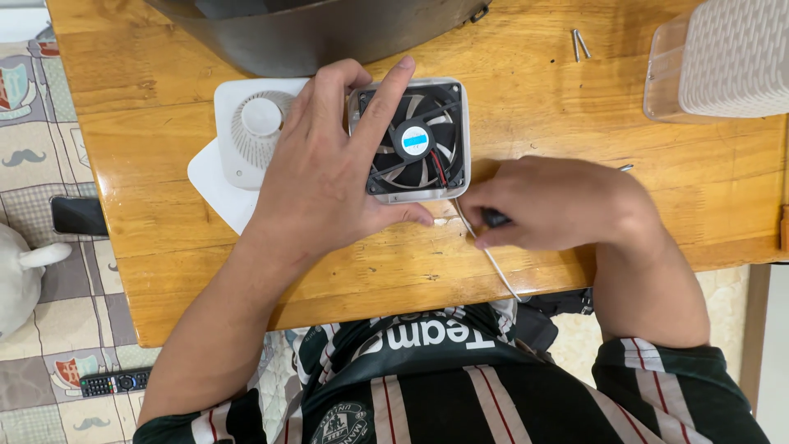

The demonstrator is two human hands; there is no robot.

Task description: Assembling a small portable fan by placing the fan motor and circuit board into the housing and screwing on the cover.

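Observation:
A small black cooling fan point(419, 144) sits in a white square housing on the wooden table point(164, 123). My left hand point(329, 173) rests on the housing's left side, with the index finger stretched over its top edge and the thumb along its bottom edge. My right hand point(559, 201) is closed around a dark-handled tool point(496, 218) whose tip points at the housing's lower right corner; most of the tool is hidden. A white cable point(491, 259) runs from the fan toward me.
A white grille cover point(255, 123) lies left of the fan on a white sheet. A dark metal pot point(329, 29) stands at the back, a woven white basket point(723, 57) at the right, two screws point(580, 43) near it. A phone point(78, 215) and remote point(115, 382) lie on the floor mat.

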